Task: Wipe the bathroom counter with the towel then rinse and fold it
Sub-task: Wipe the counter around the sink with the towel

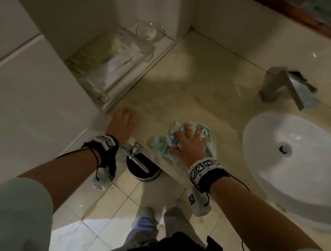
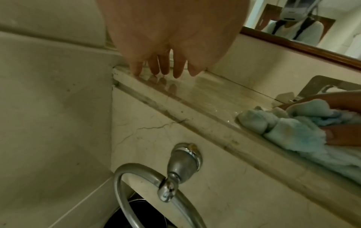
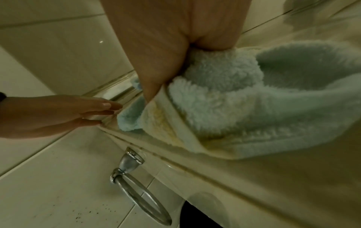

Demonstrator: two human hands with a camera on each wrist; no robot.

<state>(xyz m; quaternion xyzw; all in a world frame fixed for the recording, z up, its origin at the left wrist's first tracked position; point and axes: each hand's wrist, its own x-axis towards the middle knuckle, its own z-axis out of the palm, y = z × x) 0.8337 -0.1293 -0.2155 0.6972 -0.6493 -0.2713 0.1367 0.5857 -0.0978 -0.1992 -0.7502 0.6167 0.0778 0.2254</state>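
A crumpled pale green towel point(image 1: 207, 144) point(image 2: 293, 128) point(image 3: 244, 108) lies at the front edge of the beige stone counter point(image 1: 200, 83) point(image 2: 215, 95). My right hand point(image 1: 190, 139) presses down on it with fingers spread flat; part of the towel hangs over the counter's edge. My left hand point(image 1: 122, 117) point(image 2: 162, 67) point(image 3: 93, 111) rests on the counter's front left corner, fingers straight, holding nothing, a short way left of the towel. The counter surface looks wet and streaked in the left wrist view.
A white oval basin point(image 1: 299, 162) sits right of the towel, a metal tap point(image 1: 288, 87) behind it. A clear tray of packets point(image 1: 109, 62) and a glass dish point(image 1: 150, 32) stand at back left. A towel ring point(image 1: 135, 153) point(image 2: 175, 177) point(image 3: 132, 185) hangs below the edge, above a bin point(image 1: 143, 170).
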